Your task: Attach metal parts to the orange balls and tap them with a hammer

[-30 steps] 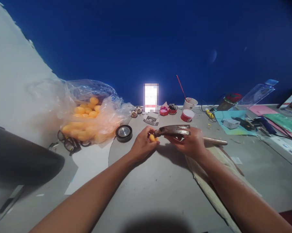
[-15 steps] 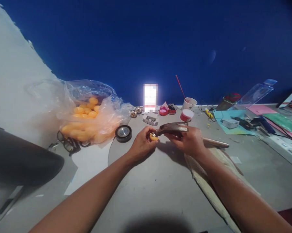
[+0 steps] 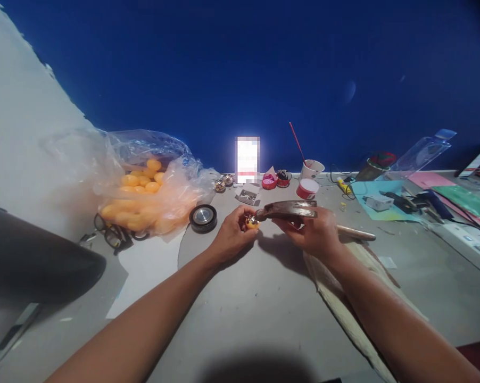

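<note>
My left hand [image 3: 232, 232] pinches a small orange ball [image 3: 251, 223], which looks like a ping-pong ball with shiny silver studs on its upper side. My right hand [image 3: 314, 231] is closed around a claw hammer [image 3: 291, 209], gripping it close to the head. The hammer's handle sticks out to the right past the hand. Its striking face is right beside the studded top of the ball; whether they touch I cannot tell. Behind both hands lies a small open box [image 3: 248, 196] with silver bits inside.
Left stands a clear plastic bag [image 3: 172, 186] of orange balls, with a black round tin [image 3: 203, 218] beside it. Small red pots [image 3: 269, 181], a white paper cup [image 3: 313, 169] and a lit phone [image 3: 247, 159] line the wall. Under my right forearm lies a cloth [image 3: 344, 298].
The hammer head has drawn slightly right and turned, so more of its side shows. The ball has tilted a little in my left hand, with more of the silver studs visible.
</note>
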Demonstrator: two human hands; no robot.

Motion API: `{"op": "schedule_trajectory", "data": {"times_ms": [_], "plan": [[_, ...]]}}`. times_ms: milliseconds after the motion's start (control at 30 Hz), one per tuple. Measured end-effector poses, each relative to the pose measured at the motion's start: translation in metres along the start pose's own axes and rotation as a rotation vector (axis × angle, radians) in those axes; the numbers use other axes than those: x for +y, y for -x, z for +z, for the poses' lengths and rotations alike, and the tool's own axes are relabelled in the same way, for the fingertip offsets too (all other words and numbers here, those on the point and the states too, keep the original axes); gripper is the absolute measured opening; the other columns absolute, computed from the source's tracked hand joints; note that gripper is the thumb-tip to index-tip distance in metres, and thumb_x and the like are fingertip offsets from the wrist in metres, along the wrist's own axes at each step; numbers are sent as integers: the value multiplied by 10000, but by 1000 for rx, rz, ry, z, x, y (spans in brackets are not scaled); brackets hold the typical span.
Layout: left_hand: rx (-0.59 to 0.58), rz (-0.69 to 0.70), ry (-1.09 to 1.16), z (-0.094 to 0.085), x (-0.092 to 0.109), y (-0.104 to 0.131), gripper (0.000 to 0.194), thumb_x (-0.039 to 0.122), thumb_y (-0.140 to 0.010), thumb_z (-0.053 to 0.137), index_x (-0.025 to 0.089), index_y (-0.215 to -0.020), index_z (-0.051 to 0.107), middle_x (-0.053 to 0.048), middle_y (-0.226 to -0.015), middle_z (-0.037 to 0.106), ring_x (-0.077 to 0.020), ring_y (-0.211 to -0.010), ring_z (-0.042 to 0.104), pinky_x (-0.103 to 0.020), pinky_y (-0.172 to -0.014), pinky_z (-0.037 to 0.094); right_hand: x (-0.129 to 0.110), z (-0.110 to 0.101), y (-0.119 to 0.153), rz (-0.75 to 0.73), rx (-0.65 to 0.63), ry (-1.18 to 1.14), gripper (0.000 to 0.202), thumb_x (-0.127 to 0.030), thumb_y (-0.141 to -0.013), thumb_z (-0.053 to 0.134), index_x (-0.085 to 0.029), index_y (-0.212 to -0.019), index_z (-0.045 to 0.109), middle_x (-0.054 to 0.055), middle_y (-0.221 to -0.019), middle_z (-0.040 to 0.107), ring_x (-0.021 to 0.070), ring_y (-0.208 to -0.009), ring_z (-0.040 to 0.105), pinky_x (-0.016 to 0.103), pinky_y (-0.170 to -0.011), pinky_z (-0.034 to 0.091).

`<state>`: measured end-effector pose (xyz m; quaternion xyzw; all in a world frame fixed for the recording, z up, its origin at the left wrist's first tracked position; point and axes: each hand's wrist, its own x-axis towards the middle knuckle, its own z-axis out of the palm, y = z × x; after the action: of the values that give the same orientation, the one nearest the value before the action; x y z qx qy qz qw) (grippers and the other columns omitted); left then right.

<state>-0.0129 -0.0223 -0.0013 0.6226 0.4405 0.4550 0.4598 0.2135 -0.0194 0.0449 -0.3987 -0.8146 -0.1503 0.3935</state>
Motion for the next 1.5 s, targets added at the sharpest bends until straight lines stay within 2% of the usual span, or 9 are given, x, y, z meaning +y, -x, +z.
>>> {"op": "schedule_trajectory", "data": {"times_ms": [233,400,533,800,933,1167,1300,1400,1500], "plan": [[-21,-1,-62,0,5,2,354,178,-767,694,196,-1119,665,-17,-979,712,-162,-835,623,-311,-784,481,-2,-1,-1,7,-83,-29,243,-439,-964,691,-273,-914,862,11,-642,734,159,-525,601,293,-540,348],[19,2,-139,3,5,3,492,146,-750,691,204,-1234,625,-23,-1069,726,-132,-790,599,-290,-765,484,-1,-2,-1,76,-61,3,349,-522,-958,678,-242,-822,835,19,-597,702,153,-505,575,294,-542,349],[49,18,-187,5,3,3,583,120,-760,683,220,-1325,581,-59,-1226,732,-168,-962,668,-312,-857,511,-2,-3,-1,54,-97,-23,336,-512,-967,666,-257,-838,844,6,-583,695,150,-499,578,292,-528,330],[34,116,-235,5,0,5,655,60,-779,650,247,-1398,545,-66,-1270,750,-222,-1154,713,-375,-1021,531,1,-2,0,108,-111,-22,332,-534,-954,695,-250,-893,854,28,-636,742,169,-517,619,301,-542,350],[39,229,-275,4,-4,5,656,61,-816,631,256,-1433,522,-77,-1338,729,-238,-1250,699,-398,-1091,519,3,-2,1,126,-54,-19,377,-562,-960,676,-229,-926,850,48,-660,758,189,-555,654,307,-578,408],[42,405,-415,3,-11,6,657,80,-873,613,227,-1501,488,-146,-1396,688,-281,-1295,662,-474,-1142,510,3,-1,2,129,-105,-10,374,-566,-958,670,-243,-910,853,51,-688,783,202,-563,675,312,-568,417],[39,373,-380,3,-8,7,663,89,-877,623,235,-1507,477,-135,-1397,685,-264,-1289,656,-450,-1134,506,1,-2,1,130,-68,-1,373,-563,-957,668,-240,-940,855,46,-678,776,200,-579,680,307,-588,434],[45,308,-333,2,-7,6,706,83,-844,654,249,-1505,467,-96,-1301,723,-242,-1209,680,-421,-1093,513,0,-4,-1,103,-105,-9,336,-530,-955,678,-254,-872,852,32,-634,753,183,-524,643,302,-542,389],[58,261,-299,2,-7,5,663,127,-851,680,259,-1474,493,-71,-1255,726,-220,-1107,692,-377,-1007,529,1,-4,-1,93,-64,-11,353,-537,-962,674,-243,-893,857,44,-647,756,189,-540,654,306,-558,402]]}}
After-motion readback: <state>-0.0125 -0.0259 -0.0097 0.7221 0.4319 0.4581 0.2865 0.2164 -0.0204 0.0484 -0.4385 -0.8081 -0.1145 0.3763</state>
